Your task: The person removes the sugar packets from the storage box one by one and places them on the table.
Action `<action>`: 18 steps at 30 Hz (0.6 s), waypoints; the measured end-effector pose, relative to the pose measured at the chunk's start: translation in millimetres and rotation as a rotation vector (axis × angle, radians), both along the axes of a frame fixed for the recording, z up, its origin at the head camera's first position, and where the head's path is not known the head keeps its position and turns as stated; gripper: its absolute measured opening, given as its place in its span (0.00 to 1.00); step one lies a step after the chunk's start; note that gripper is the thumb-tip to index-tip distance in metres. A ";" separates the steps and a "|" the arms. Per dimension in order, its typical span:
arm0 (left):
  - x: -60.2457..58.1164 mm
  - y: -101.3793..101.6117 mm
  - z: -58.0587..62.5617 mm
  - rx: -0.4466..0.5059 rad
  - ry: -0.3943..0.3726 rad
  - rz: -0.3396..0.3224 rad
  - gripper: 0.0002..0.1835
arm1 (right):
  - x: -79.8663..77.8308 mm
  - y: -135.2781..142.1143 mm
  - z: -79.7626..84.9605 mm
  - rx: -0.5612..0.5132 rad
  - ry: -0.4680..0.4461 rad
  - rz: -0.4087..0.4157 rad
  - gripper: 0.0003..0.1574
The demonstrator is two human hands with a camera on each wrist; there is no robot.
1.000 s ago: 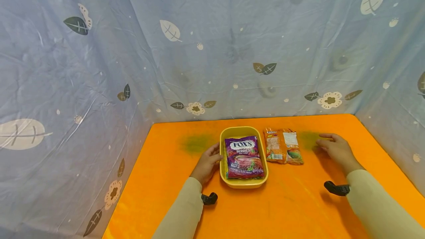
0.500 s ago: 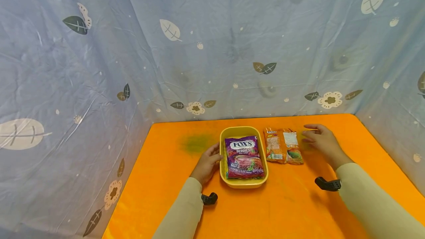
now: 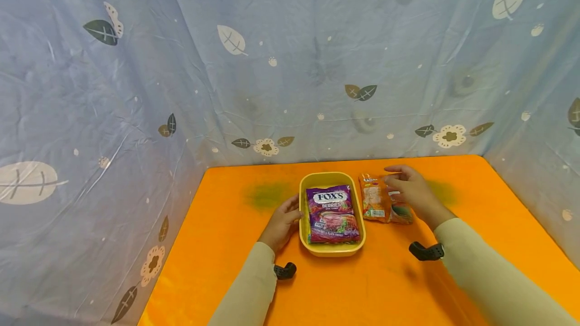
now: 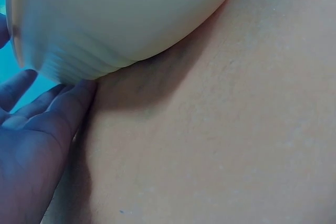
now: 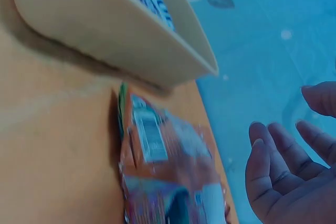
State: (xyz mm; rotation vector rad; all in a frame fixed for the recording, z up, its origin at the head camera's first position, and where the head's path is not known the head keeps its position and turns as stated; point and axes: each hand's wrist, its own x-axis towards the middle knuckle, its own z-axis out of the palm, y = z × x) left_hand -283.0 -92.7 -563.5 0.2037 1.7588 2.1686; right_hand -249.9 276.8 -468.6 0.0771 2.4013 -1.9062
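Observation:
A yellow plastic tub (image 3: 332, 252) stands mid-table in the head view, with a purple candy bag (image 3: 333, 218) marked FOX'S BERRIES lying inside. My left hand (image 3: 280, 223) rests its fingers against the tub's left side; up close, the left wrist view has extended fingers (image 4: 65, 106) touching the ribbed outer wall. An orange snack packet (image 3: 375, 201) lies flat just right of the tub, its printed back with a barcode facing up. Over its right half hovers my right hand (image 3: 416, 192), fingers loosely bent and apart, holding nothing. That hand hides part of the packet's white label.
The orange tabletop (image 3: 344, 291) ends at a light blue curtain (image 3: 308, 64) printed with leaves and flowers, which walls in the back and both sides. A black wrist mount (image 3: 285, 270) sits on the left cuff, another mount (image 3: 426, 251) on the right.
My right hand has moved left, from beside the orange packet to over its right part. My left hand, the tub and both bags have stayed in place.

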 end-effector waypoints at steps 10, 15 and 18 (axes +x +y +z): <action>-0.4 0.6 0.3 -0.003 -0.001 0.002 0.37 | 0.2 -35.1 -2.6 -0.075 0.016 0.071 0.36; -1.0 0.7 -1.3 0.009 0.001 0.002 0.38 | 1.3 -48.3 -1.7 -0.068 0.004 0.094 0.36; -0.8 0.5 -1.7 0.019 -0.004 0.002 0.38 | 1.5 -55.8 -1.5 -0.069 -0.012 0.101 0.35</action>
